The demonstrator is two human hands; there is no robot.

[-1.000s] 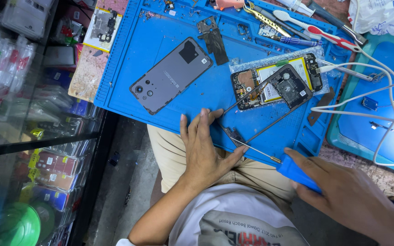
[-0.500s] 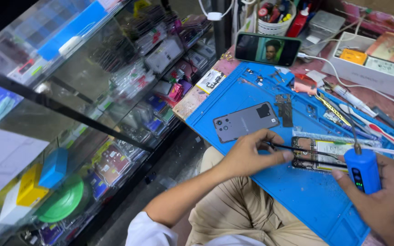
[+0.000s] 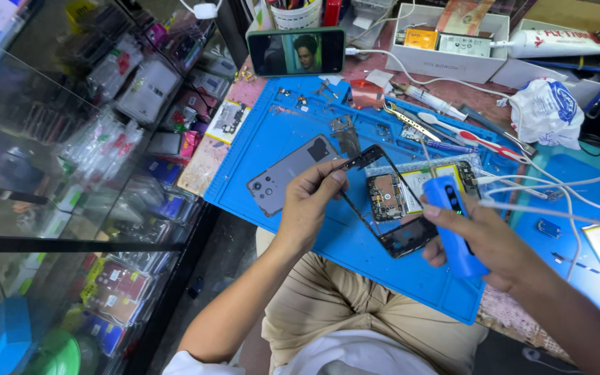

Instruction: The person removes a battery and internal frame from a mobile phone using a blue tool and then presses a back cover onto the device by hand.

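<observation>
My left hand (image 3: 310,205) pinches the top of a thin black phone frame (image 3: 390,232) and holds it tilted above the blue work mat (image 3: 279,132). In my right hand (image 3: 494,246) is a blue electric screwdriver (image 3: 449,226), its tip pointing up beside the frame's lower end. Under the frame, an opened phone (image 3: 418,187) lies on the mat with its circuit board and yellow-edged battery showing. A grey phone back cover (image 3: 286,177) lies face down just left of my left hand.
A phone (image 3: 296,52) showing video leans at the mat's far edge. Tweezers and screwdrivers (image 3: 446,128) lie at the back right, with white cables (image 3: 557,187), a crumpled bag (image 3: 546,111) and a white box (image 3: 449,42). A glass display case (image 3: 71,173) fills the left. A second blue mat (image 3: 592,236) lies to the right.
My left hand has taken hold of the black frame and lifted it off the opened phone. My right hand brought the blue screwdriver up next to it. The view swung left, then closer.
</observation>
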